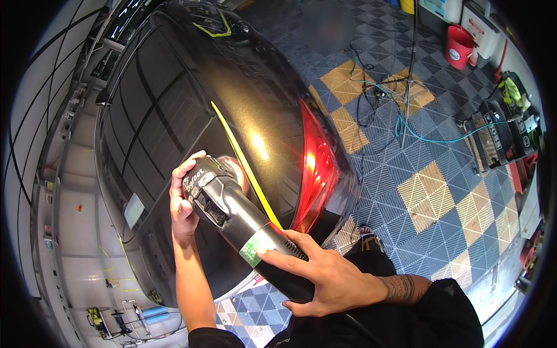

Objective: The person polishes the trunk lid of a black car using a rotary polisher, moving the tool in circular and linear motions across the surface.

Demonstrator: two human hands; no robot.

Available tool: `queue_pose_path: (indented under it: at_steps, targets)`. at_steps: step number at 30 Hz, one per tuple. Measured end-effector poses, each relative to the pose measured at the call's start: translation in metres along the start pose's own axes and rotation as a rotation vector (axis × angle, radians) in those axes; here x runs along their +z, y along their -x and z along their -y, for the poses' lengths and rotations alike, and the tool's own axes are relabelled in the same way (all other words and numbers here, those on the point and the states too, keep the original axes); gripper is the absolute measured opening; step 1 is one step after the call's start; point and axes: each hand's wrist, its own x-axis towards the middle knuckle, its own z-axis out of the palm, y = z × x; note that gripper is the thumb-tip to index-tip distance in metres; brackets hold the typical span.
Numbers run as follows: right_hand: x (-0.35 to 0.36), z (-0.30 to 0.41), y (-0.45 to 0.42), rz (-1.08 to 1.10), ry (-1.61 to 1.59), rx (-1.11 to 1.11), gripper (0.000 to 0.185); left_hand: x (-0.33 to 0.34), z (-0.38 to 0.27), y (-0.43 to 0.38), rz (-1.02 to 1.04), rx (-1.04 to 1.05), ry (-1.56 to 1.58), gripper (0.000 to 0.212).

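Note:
My left hand (185, 202) cups the head of a black dual-action polisher (237, 206) marked Bigfoot. Its rear body, with a green sticker on it, is gripped by my right hand (328, 274). The polisher's round pad (238, 172) sits at the dark glossy car body (256, 126), partly hidden behind the tool head; I cannot tell whether it is spinning. Right beside the pad, a strip of yellow-green masking tape (243, 161) follows a panel edge. To the right of the tape is the car's red tail light (315, 169).
A stand (409, 87) rises from the patterned floor tiles (426, 195), with cords and a teal cable (439, 141) around it. Farther right are a black wheeled cart (500, 135) and a red bucket (459, 45). More tape (222, 32) borders the far light.

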Motion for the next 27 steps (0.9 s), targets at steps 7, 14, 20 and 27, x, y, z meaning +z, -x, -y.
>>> queue_pose_path:
  at_steps: [7,14,20,27]
  targets:
    - [-0.001,0.001,0.003,0.003,-0.004,0.005,0.096,0.004,-0.002,0.0,0.005,-0.004,0.012,0.094]
    - [0.001,0.003,0.01,-0.028,0.011,-0.023,0.095,0.008,-0.002,0.005,0.007,-0.001,0.019,0.096]
    - [0.003,0.006,0.018,-0.037,0.017,-0.002,0.094,0.014,-0.001,0.007,0.018,0.019,0.008,0.095]
    - [0.003,0.006,0.025,-0.035,0.019,0.011,0.093,0.019,-0.004,0.011,0.02,0.011,-0.01,0.095]
